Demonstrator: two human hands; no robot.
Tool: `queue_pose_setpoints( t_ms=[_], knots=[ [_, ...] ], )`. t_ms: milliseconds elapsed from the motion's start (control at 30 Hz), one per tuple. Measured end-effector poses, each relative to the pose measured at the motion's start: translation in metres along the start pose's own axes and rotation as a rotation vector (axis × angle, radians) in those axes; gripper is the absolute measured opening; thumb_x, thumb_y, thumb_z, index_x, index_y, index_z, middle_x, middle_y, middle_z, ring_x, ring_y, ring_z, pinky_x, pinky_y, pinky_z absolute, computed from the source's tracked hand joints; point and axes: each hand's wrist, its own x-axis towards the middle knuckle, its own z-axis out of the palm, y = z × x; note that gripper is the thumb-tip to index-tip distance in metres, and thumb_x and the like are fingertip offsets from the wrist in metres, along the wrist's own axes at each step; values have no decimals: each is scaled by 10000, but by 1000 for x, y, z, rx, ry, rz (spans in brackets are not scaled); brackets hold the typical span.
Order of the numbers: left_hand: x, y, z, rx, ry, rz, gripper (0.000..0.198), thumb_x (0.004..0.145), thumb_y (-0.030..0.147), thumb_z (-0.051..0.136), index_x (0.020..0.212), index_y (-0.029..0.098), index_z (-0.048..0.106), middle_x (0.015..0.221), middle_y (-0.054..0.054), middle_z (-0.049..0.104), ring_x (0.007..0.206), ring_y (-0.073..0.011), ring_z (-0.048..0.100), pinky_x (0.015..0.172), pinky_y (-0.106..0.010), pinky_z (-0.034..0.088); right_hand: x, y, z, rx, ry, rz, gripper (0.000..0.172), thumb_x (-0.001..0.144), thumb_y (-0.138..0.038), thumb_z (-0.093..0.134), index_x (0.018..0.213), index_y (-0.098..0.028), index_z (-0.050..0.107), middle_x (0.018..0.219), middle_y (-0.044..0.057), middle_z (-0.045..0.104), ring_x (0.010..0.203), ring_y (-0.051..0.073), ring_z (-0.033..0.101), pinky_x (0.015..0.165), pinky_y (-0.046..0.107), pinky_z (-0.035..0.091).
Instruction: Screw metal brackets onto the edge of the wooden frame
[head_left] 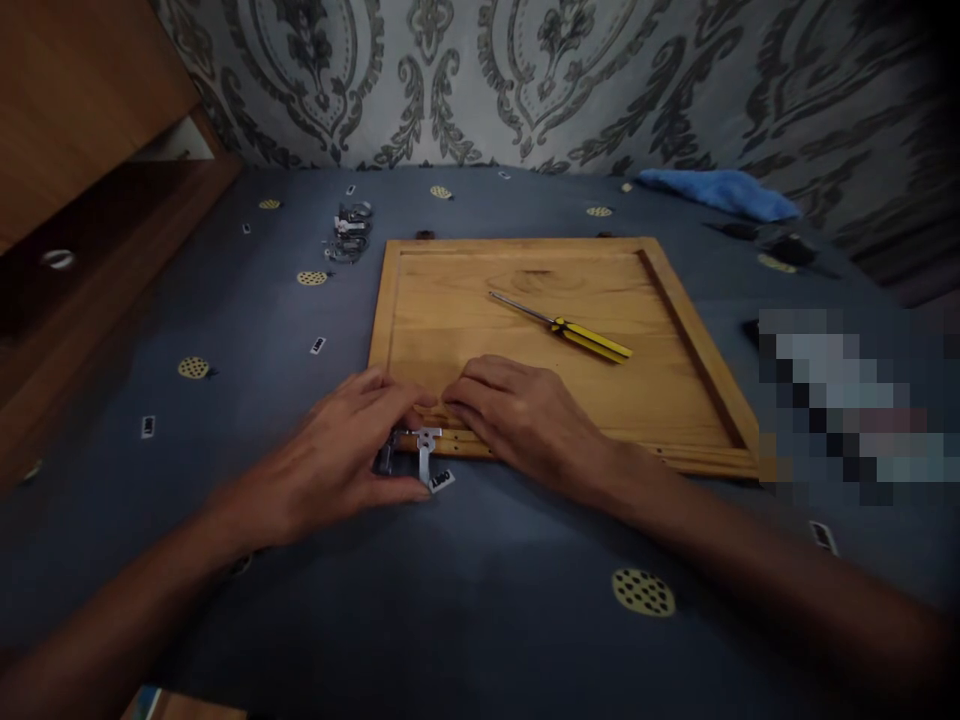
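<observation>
A square wooden panel (679, 300) with a raised frame lies flat on a blue patterned cloth. At its near left corner sits a small metal hinge (425, 447). My left hand (341, 445) curls around the hinge, thumb below it and fingers pinched at its top. My right hand (525, 415) lies palm down on the panel's near edge, fingertips pressed together right beside the hinge. A screwdriver (566, 328) with a yellow and black handle rests loose on the panel's middle, beyond both hands.
More metal hinges (350, 233) are piled at the back left of the cloth. A blue rag (720, 190) lies at the back right by the patterned wall. Wooden furniture (67, 150) stands at the left. A blurred patch (847, 400) covers the right side.
</observation>
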Motion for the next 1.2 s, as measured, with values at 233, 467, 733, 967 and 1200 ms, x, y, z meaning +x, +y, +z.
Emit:
queue_pose_setpoints(
  t_ms=[233, 467, 733, 967, 1200],
  knots=[
    [-1, -3, 1, 14, -7, -3, 584, 830, 340, 877, 1325, 263, 577, 1189, -60, 717, 1194, -305, 623, 1016, -471, 536, 1, 2, -6, -49, -78, -42, 173, 991, -72, 509, 950, -173, 644, 901, 70, 650, 811, 198, 575, 672, 303, 401],
    [0, 0, 0, 11, -14, -29, 535, 832, 327, 866, 1288, 249, 598, 1173, -57, 721, 1186, -302, 628, 996, -445, 545, 5, -1, -18, 2, -158, -20, 217, 910, 19, 532, 919, -175, 628, 842, 45, 585, 727, 187, 499, 633, 304, 317],
    [0, 0, 1, 13, -2, -24, 563, 815, 311, 884, 1290, 256, 588, 1200, -53, 721, 1174, -290, 631, 996, -450, 546, 5, -1, -20, -14, -154, -23, 205, 932, 6, 530, 903, -161, 644, 836, 55, 598, 718, 182, 504, 643, 307, 319],
    [-2, 0, 1, -8, 12, -43, 544, 824, 311, 874, 1289, 273, 593, 1157, -48, 705, 1154, -294, 631, 967, -442, 554, 4, 4, -19, 92, -100, 9, 154, 953, -71, 531, 885, -158, 638, 829, 56, 630, 704, 157, 543, 628, 282, 357],
    [-4, 0, 3, -21, 38, -36, 473, 850, 380, 848, 1249, 308, 605, 1134, -37, 676, 1097, -299, 653, 933, -463, 568, 6, -5, -24, 831, 14, 298, 117, 888, -156, 634, 997, -188, 606, 826, -13, 659, 696, 111, 616, 628, 225, 468]
  ],
)
